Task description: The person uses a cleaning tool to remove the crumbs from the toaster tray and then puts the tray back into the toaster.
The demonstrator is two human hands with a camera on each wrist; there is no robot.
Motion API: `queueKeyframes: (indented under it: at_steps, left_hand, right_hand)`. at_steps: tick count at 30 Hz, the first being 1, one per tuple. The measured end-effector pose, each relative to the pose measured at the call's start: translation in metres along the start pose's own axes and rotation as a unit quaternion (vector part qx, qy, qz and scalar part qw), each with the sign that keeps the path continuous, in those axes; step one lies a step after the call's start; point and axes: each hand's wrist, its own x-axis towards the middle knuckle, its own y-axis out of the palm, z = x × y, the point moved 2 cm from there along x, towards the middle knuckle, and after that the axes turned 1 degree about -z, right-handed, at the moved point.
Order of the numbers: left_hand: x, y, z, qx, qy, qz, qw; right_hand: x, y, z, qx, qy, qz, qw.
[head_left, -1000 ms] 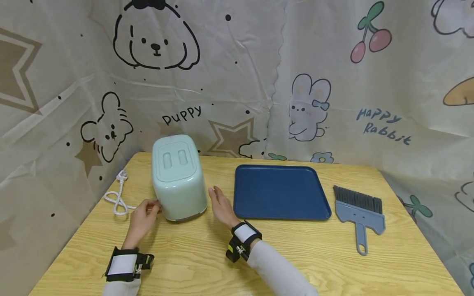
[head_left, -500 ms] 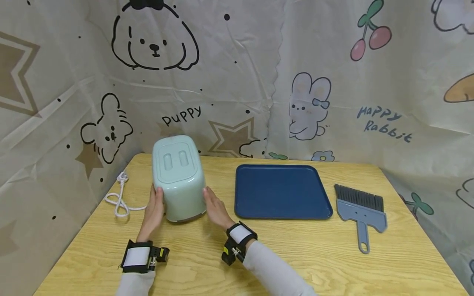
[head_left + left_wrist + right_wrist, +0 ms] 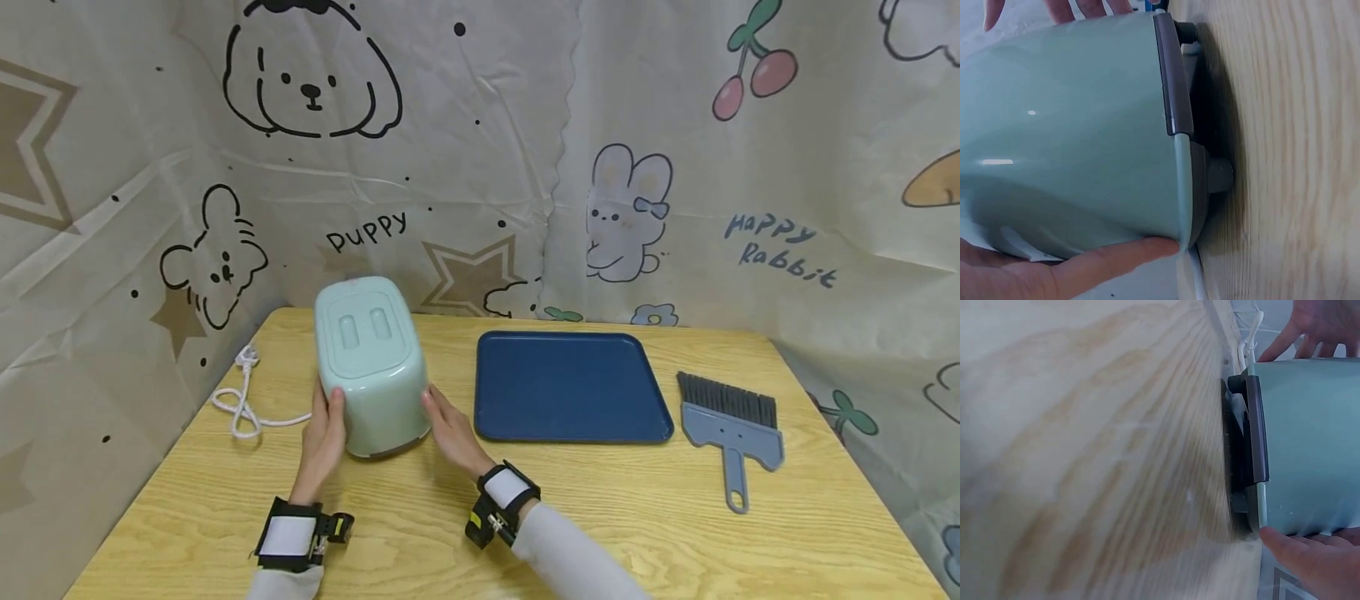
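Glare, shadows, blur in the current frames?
Head: soft sheen on the mint-green toaster, no obvious blur; left wrist: two small white highlights on it, dark shadow beneath; right wrist: wooden table grain looks soft, washed-out pale patch at left.

Left hand (image 3: 322, 440), 1; right hand (image 3: 456, 437), 1: held apart, turned toward each other, thumbs (image 3: 1132, 255) extended. Wrists (image 3: 304, 492), 2: strapped. Forearms (image 3: 577, 550), 2: sleeved in pale grey, right slanted inward.

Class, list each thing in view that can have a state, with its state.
Left hand, pressed against the toaster
Right hand, pressed against the toaster's other side
Toaster, roughly upright, top cover on
White cord, looped
Plug, unplugged
Blue tray, lying flat
Brush, lying flat
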Motion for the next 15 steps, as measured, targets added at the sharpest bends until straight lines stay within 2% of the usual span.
queueKeyframes:
  at_steps: [9,11,15]
  left_hand:
    - [-0.02,0.01,-0.008,-0.01,0.003,-0.017,0.9998]
    - [-0.024,0.013,-0.009,-0.011,0.004,-0.02,0.9997]
    - [-0.03,0.016,-0.01,-0.007,0.01,-0.019,0.9997]
  right_hand:
    - [-0.019,-0.007,-0.009,-0.006,-0.044,-0.003,0.999]
    - [-0.028,-0.012,-0.002,0.0,-0.044,-0.001,0.999]
    - [-0.035,-0.015,-0.008,0.022,-0.048,-0.013,0.9985]
